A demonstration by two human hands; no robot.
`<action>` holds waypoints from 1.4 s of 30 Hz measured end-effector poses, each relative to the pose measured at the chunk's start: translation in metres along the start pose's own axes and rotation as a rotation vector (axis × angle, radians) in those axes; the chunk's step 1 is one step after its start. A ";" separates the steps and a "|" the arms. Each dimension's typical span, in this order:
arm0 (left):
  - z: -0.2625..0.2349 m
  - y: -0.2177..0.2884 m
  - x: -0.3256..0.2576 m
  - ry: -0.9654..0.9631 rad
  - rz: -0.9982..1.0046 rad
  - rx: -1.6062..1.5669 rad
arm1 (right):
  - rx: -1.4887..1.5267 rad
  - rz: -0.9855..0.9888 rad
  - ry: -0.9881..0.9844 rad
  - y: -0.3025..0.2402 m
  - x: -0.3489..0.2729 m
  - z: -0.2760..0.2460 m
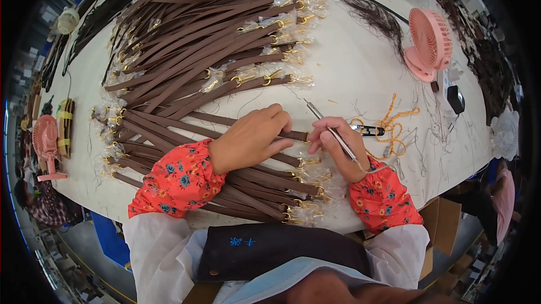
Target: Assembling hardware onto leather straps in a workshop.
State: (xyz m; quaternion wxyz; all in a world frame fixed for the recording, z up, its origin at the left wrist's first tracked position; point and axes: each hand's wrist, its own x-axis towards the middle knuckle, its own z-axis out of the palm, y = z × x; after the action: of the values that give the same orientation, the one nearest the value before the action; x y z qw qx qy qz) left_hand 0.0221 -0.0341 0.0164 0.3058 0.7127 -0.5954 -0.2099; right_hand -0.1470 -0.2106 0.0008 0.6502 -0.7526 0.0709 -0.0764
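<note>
My left hand (256, 135) is closed over a brown strap (296, 134), with the strap's end showing past its fingertips. A gold clasp at that end lies beside the fingertips of my right hand (341, 146). In that right hand is a slim silver pen-shaped tool (323, 115) with a thin cord trailing from its rear. Its pointed tip is turned up and left, apart from the strap. Below my left hand lies a bundle of similar brown straps (259, 183), their gold hooks in clear plastic wrap.
A large heap of brown straps (197, 39) covers the far side of the white table (349, 56). On the right are a pink fan (429, 39), orange cord (397, 118), thread snips (369, 130) and dark loose threads (377, 16). Another pink fan (46, 140) stands left.
</note>
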 end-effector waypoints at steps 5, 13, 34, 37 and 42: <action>0.012 -0.006 0.004 0.018 -0.010 0.109 | 0.039 -0.007 0.007 0.000 0.001 0.002; 0.011 -0.009 0.008 -0.039 0.029 0.120 | 0.164 0.050 0.046 0.003 0.001 0.003; 0.026 -0.002 0.005 0.087 0.152 0.446 | 0.234 0.067 0.012 0.005 0.001 -0.003; 0.030 -0.003 0.006 0.089 0.143 0.505 | 0.272 0.059 0.043 0.004 0.000 -0.001; 0.031 -0.011 0.008 0.195 0.091 0.205 | 0.335 0.069 0.049 0.006 -0.001 -0.002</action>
State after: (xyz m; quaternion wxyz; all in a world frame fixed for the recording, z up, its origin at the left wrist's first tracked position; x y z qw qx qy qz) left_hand 0.0110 -0.0461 -0.0132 0.2972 0.7293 -0.6129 -0.0636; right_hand -0.1481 -0.2128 -0.0046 0.7668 -0.6287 0.0991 -0.0830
